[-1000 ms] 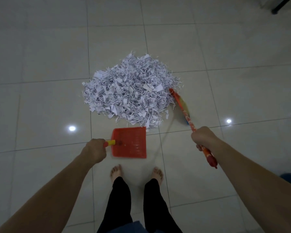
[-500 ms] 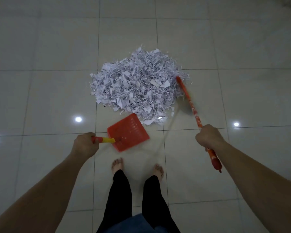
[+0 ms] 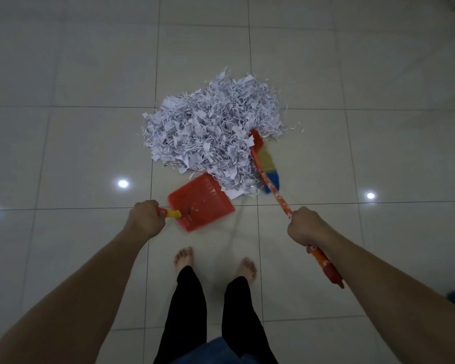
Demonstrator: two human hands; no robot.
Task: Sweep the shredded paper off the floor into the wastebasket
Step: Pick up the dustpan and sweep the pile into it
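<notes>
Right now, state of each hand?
Left hand: closed on the dustpan by its handle.
Right hand: closed round the broom handle.

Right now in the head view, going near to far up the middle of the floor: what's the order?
Bare feet → red dustpan → shredded paper pile → bare floor tiles. No wastebasket in view.

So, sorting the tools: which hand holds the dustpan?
The left hand grips the red dustpan; the right hand grips the broom.
</notes>
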